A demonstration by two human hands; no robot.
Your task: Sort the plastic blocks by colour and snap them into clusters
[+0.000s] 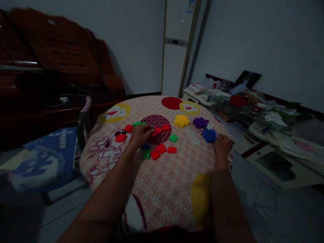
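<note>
My left hand (141, 135) is over the middle of the round table, its fingers closed in a pinch beside a red plastic piece (158, 130); whether it grips anything is hidden. Around it lie more red pieces (160, 149), a green piece (173, 137) and green pieces (146, 154). My right hand (223, 144) is at the table's right edge, fingers drawn together next to a cluster of blue pieces (209, 135); what they hold, if anything, is too dark to make out. Purple pieces (199, 123) and yellow pieces (181, 120) stand grouped behind the blue ones.
A patterned tablecloth (174, 189) covers the table. On the left are a chair with a blue cloth (50, 162) and a wooden sofa (58, 50). A cluttered glass-topped cabinet (273, 125) runs along the right wall. A tall white unit (174, 64) stands behind.
</note>
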